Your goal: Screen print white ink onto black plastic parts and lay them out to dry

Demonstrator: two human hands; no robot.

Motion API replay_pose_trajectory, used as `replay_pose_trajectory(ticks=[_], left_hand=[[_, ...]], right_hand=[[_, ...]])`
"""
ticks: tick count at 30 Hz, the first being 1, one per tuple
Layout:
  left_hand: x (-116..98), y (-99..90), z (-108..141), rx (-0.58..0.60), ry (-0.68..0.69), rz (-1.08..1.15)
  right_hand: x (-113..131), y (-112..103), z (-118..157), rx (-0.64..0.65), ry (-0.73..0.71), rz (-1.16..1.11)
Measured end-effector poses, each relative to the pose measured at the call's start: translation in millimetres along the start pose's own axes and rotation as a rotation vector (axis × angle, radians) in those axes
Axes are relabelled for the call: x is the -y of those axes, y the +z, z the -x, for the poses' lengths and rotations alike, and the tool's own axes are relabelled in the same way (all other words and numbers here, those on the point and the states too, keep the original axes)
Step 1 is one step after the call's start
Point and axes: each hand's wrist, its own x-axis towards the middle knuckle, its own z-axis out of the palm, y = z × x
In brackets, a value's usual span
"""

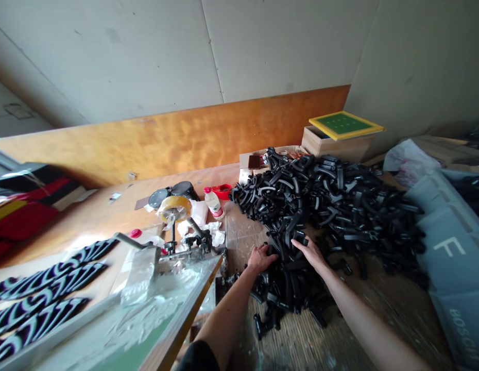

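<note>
Black plastic parts [297, 190] are heaped on the wooden table, with a smaller group [289, 288] nearer to me. My left hand [260, 258] rests at the left edge of the nearer parts, palm down, its fingers spread over them. To its right, my right hand [307, 250] has its thumb and fingers closed round a black part [299, 239] at the front of the big heap. How far that part is lifted from the others cannot be made out.
At the left a screen-printing frame [214, 273] is clamped, beside rows of printed black pieces [50, 281]. Behind are a bottle [214, 203], a tape roll [174, 207] and a red dish [223, 191]. A grey crate [448, 247] stands right; a yellow-edged screen [345, 125] lies on a box [336, 146].
</note>
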Motion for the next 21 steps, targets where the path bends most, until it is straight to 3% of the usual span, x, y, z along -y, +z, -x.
replay_pose_trajectory(ticks=[6,9,14,18,21], left_hand=[[10,2.5,64,0.001,0.086,-0.044],[15,7.3,97,0.003,0.067,-0.066],[19,15.3,137,0.0,0.0,-0.085],[18,11.1,155,0.024,-0.029,-0.064],[16,1.3,170,-0.002,-0.032,-0.047]], right_hand=[[28,3,59,0.075,-0.168,0.143],[36,13,87,0.112,-0.297,0.223],[34,30,120,0.063,-0.376,0.4],[47,15,127,0.125,-0.389,0.533],[67,-6,130,-0.038,-0.423,0.625]])
